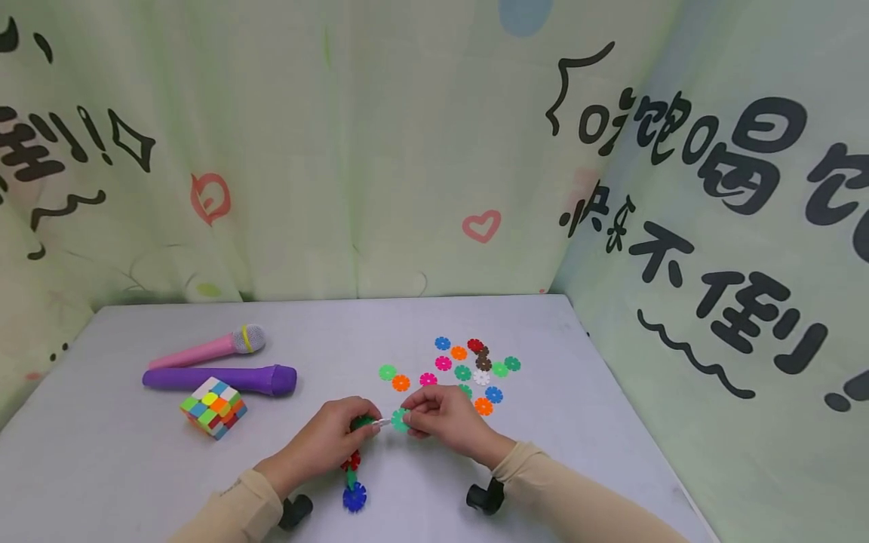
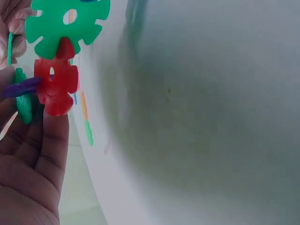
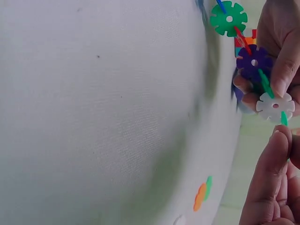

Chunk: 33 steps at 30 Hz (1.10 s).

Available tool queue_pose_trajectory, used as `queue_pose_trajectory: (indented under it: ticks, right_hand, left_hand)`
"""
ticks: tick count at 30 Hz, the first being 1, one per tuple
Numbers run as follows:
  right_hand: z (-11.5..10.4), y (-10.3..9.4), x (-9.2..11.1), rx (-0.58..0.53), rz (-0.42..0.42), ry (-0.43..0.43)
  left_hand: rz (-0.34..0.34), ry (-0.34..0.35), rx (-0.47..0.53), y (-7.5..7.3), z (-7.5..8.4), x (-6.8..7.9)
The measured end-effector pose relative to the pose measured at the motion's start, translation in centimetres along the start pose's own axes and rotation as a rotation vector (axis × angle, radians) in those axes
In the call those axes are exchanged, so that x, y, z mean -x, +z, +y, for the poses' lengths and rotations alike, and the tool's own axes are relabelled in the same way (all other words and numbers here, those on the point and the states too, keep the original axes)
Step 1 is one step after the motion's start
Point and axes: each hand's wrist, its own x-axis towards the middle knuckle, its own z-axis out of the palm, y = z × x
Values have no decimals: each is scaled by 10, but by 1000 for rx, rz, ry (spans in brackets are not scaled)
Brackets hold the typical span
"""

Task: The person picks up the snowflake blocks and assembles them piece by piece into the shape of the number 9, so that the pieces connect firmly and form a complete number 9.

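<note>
A chain of slotted plastic snowflake discs hangs from my left hand [image 1: 319, 437], which grips it between thumb and fingers. Down the chain come a white disc [image 3: 268, 110], a green one, a purple disc [image 3: 253, 64], a red disc [image 2: 57, 96], another green disc [image 2: 91, 21] and a blue disc [image 1: 354, 498] at the low end. Thumb and fingertips of my right hand [image 1: 451, 418] pinch a light green disc [image 1: 398, 421]. In the right wrist view its edge meets the rim of the white disc. Fingers partly hide the middle of the chain.
Loose snowflake discs in several colours, among them an orange disc [image 1: 401, 383], lie beyond my right hand on the white table [image 1: 570, 467]. At the left are a pink microphone [image 1: 197, 352], a purple microphone [image 1: 217, 379] and a puzzle cube [image 1: 213, 408]. Printed curtains [image 1: 407, 151] stand behind.
</note>
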Motion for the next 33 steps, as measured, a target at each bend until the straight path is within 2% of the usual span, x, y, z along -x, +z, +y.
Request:
queue_pose_trajectory:
  ticks: [8, 22, 33]
  right_hand:
    - [0, 1, 1, -7, 4, 3]
    - [-4, 6, 4, -108, 29, 84]
    - [-5, 11, 0, -143, 61, 95]
  left_hand:
    - [-23, 23, 1, -3, 3, 2]
    - [-35, 30, 13, 1, 4, -1]
    - [-7, 53, -18, 1, 4, -1]
